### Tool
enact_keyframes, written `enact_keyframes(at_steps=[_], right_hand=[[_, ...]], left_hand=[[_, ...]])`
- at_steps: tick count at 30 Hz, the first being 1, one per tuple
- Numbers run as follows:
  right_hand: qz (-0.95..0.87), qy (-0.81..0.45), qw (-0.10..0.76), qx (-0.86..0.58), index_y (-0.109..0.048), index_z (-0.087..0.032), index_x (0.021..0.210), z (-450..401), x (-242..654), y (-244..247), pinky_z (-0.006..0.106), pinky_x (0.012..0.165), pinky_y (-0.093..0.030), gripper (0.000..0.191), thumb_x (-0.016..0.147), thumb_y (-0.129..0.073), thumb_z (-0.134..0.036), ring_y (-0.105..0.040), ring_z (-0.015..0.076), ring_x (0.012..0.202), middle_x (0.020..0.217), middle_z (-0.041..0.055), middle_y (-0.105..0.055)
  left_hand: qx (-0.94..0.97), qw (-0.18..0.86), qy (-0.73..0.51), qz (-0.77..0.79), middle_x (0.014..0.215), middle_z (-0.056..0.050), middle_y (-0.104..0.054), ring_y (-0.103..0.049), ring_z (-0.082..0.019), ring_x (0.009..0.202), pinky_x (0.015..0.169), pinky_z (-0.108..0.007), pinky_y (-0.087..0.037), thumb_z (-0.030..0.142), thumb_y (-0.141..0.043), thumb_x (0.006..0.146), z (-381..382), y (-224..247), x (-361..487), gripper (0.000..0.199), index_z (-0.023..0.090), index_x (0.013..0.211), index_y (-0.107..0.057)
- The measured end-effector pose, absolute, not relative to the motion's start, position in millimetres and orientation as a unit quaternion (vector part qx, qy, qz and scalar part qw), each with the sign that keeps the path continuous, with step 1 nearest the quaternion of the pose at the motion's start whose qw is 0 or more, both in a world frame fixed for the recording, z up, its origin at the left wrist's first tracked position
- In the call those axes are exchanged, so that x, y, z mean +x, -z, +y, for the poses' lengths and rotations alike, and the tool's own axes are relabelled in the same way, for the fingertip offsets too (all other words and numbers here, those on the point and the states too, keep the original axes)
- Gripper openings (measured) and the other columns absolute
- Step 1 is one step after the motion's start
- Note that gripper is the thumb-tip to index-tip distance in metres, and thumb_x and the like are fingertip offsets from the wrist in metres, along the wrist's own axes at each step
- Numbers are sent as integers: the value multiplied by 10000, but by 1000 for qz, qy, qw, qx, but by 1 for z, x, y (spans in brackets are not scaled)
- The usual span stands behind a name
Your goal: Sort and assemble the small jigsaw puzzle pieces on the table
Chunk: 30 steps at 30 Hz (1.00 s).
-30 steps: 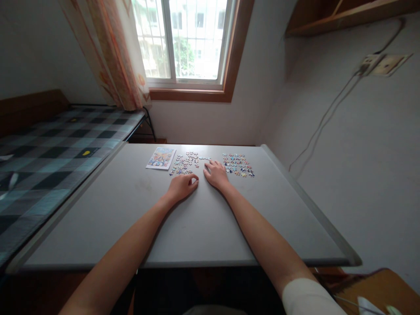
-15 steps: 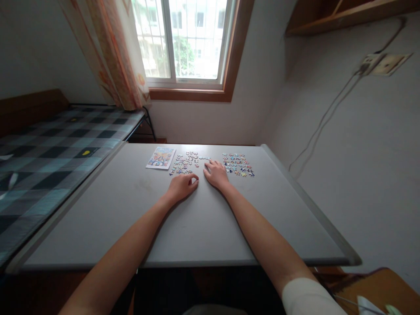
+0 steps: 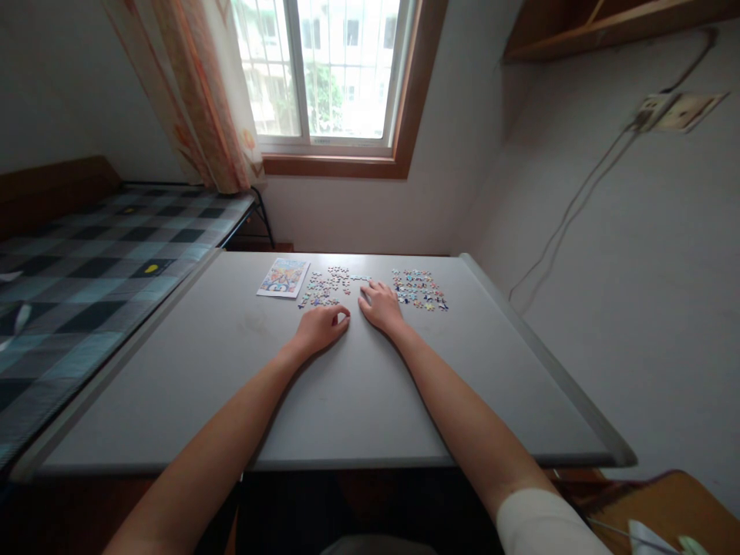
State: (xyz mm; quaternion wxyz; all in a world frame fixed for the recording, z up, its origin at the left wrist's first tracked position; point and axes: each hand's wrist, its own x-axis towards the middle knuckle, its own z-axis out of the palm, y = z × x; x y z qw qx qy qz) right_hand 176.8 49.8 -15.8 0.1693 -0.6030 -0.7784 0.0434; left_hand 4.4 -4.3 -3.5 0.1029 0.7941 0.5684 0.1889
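My left hand (image 3: pixel 321 327) rests on the grey tabletop (image 3: pixel 370 401), its fingers curled and the thumb tip close to the index tip; no piece shows between them. To its right my right hand (image 3: pixel 380 305) lies flat, palm down, with the fingers apart. Just beyond its fingertips is a short row of puzzle pieces (image 3: pixel 361 277). Loose puzzle pieces (image 3: pixel 327 287) lie scattered past my left hand. More puzzle pieces (image 3: pixel 421 285) are set out in rows to the right of my right hand. A colourful picture sheet (image 3: pixel 283 277) lies left of the scattered pieces.
A bed (image 3: pixel 116 254) with a checked cover stands along the table's left side. Ahead are a window (image 3: pixel 341 77) and an orange curtain (image 3: pixel 202 100). A cable (image 3: pixel 570 208) hangs down the right wall. A wooden seat (image 3: pixel 676 509) is at the lower right.
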Motion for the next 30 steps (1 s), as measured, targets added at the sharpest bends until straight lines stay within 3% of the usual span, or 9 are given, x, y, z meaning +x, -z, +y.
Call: enact_keyframes(at_steps=[30], right_hand=[[-780,-38,165,-602,-551,-241,1251,51,177,16,426,1043,-270,424,894,-393,-405,-340,258,1285,1414,62,-422]], left_hand=[[792,113,-183,572,695,6,-646,-562,-136,633,600,-229,-363,426,-471,842,-5,1,5,302,273,1000,-679]])
